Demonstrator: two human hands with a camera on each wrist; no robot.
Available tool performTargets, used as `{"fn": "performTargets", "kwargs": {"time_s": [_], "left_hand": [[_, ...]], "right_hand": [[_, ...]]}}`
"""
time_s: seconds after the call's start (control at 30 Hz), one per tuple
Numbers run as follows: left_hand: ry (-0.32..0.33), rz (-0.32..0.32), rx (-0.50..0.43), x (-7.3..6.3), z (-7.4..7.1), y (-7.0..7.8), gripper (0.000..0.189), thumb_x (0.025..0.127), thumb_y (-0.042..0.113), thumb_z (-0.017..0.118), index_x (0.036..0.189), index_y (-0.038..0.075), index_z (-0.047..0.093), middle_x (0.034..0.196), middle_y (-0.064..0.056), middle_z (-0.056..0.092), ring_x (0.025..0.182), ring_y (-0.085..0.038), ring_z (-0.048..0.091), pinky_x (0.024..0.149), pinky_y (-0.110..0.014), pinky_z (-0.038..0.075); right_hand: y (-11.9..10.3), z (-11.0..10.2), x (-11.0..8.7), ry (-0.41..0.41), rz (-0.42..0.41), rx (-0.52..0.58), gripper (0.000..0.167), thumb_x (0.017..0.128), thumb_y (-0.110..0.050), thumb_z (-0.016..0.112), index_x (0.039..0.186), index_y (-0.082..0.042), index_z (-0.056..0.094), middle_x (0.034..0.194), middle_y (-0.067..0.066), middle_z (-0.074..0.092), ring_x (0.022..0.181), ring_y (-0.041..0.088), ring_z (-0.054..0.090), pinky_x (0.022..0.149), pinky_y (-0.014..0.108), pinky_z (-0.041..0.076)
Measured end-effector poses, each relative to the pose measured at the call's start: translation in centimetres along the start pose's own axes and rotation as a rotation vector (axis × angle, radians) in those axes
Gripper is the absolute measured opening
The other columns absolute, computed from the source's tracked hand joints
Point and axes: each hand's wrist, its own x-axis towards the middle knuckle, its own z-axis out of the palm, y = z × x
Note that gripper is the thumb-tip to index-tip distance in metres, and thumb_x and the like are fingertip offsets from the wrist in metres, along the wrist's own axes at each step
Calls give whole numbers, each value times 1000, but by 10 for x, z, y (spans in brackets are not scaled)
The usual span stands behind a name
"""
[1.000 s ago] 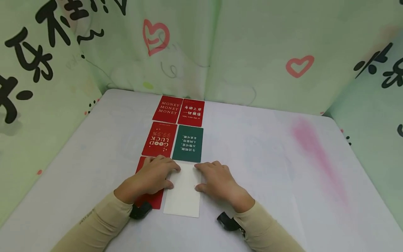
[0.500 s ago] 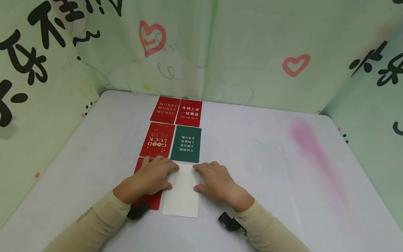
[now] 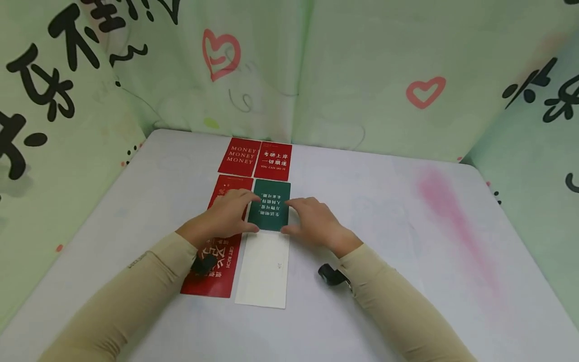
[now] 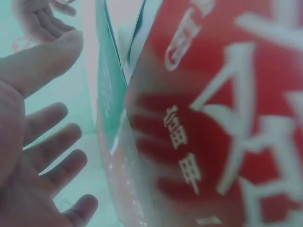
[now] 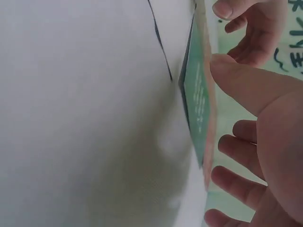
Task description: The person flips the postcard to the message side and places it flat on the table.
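Flat on the table lies a dark green card (image 3: 271, 206) with white lettering. My left hand (image 3: 226, 213) is at its left edge, over a red card (image 3: 226, 185) that it largely covers. At the green card's right edge is my right hand (image 3: 316, 223), fingers spread and thumb extended. Both wrist views show loosely extended fingers and nothing gripped; whether fingertips touch the card cannot be told. Directly below lies a blank white card (image 3: 262, 269). Left of that, a red "GET RICH" card (image 3: 221, 284) is partly hidden by the left forearm and wrist camera.
Beyond the green card lie two red cards, one reading "MONEY" (image 3: 239, 157) and one with white characters (image 3: 273, 162). The table (image 3: 362, 241) has a white cover with a pink smear. Green fabric (image 3: 362, 60) with hearts encloses its back and sides.
Both hands have moved away from the body, from the sides of the white card to the sides of the green card. The white card and more of the "GET RICH" card are now uncovered.
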Motion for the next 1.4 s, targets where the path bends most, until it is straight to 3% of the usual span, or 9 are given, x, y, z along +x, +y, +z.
{"fn": "performTargets", "kwargs": {"time_s": [0.13,0.27,0.43,0.8,0.93,1.2,1.4], "left_hand": [[-64,-40,6,16,3,-2,87,73,34,89,147,11,49,140,-15,52,131,-33,42,107,-62,32],[-125,-69,13,24,3,-2,90,72,34,90,147,10,49,137,-15,53,128,-32,43,108,-59,30],[-133,-62,40,28,-1,-1,92,68,33,92,146,9,50,134,-14,55,125,-31,45,106,-58,32],[-193,-80,16,34,-10,-2,90,71,41,88,147,12,50,132,-12,56,121,-29,46,104,-56,33],[-209,-89,5,34,-13,-3,84,75,40,82,148,14,50,131,-12,59,118,-28,47,102,-55,36],[-214,-96,30,31,-18,-1,71,82,38,71,147,14,53,128,-12,59,115,-27,48,98,-52,35],[-244,-107,35,29,-17,0,73,82,33,74,149,16,50,131,-13,55,120,-28,43,102,-54,31]], "right_hand": [[3,5,18,-75,45,16,76,87,-43,77,147,-7,48,141,13,55,130,31,47,106,48,41],[3,8,26,-137,100,36,85,83,-47,79,150,-7,44,141,13,52,128,30,45,104,46,44],[2,7,29,-156,103,3,89,80,-49,81,150,-8,44,138,12,54,125,29,47,99,45,47],[1,1,32,-173,60,-62,70,90,-49,58,146,-8,49,129,12,60,113,27,52,93,43,49],[1,2,32,-175,57,-75,69,92,-51,56,145,-8,49,125,12,61,113,28,51,92,42,49],[-1,4,38,-103,98,-108,48,96,-20,61,141,-6,53,124,17,64,108,30,60,98,44,49],[3,5,41,-57,99,-112,38,100,-16,53,137,-8,57,119,16,66,104,29,62,94,43,51]]}}
